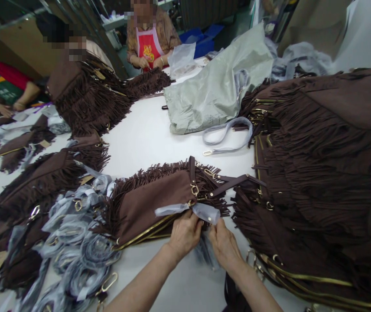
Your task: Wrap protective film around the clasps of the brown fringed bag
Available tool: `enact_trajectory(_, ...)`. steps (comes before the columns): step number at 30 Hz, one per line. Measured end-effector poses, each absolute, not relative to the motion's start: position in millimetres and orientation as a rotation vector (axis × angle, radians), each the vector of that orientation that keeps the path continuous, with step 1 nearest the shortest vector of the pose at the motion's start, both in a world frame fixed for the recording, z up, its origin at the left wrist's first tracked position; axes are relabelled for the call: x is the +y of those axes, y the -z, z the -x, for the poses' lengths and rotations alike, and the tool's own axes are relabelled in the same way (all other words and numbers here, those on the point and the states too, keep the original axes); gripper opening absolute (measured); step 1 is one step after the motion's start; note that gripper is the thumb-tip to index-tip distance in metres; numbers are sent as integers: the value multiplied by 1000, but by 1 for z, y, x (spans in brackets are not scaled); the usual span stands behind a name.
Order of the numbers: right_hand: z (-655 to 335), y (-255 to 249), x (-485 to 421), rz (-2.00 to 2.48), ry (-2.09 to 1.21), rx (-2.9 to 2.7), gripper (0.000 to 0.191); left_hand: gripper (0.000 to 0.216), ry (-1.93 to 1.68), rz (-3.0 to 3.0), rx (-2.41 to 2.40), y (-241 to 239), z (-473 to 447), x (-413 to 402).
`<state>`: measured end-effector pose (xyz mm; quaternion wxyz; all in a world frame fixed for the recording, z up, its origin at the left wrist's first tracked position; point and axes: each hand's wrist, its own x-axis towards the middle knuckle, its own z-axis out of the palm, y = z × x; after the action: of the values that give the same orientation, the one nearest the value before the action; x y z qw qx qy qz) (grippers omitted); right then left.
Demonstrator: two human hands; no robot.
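Note:
A brown fringed handbag (159, 193) lies on the white table in front of me, its gold zipper edge towards me. My left hand (187, 234) is closed at the bag's near right corner, just below a gold clasp (194, 189); its fingertips are partly hidden. A strip of cloudy plastic wrap (206, 212) passes through the hardware there. My right hand (225, 245) pinches the right end of this wrap. More clear plastic (206, 249) hangs between my hands. A short brown strap (231, 184) extends from the bag to the right.
Many plastic-wrapped straps (75, 234) are heaped on the left, beside more fringed bags (39, 177). A tall pile of brown bags (328, 164) fills the right. Further back lie a grey-green plastic sack (211, 95) and a wrapped strap (227, 130). Co-workers sit across the table, one in a red apron (148, 45).

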<state>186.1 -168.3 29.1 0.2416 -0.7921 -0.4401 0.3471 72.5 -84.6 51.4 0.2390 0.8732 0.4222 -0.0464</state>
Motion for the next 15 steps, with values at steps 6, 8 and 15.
enact_trajectory(6, -189, -21, -174, 2191, -938, -1172, 26, 35, 225, -2499, 947, -58, -54, -82)
enact_trajectory(8, -188, -21, -176, 2196, -968, -1181, 25, 32, 287, -2505, 953, -60, -55, -80)
enact_trajectory(15, -184, -22, -173, 2244, -951, -1265, 26, 23, 340, -2603, 987, -60, -67, -85)
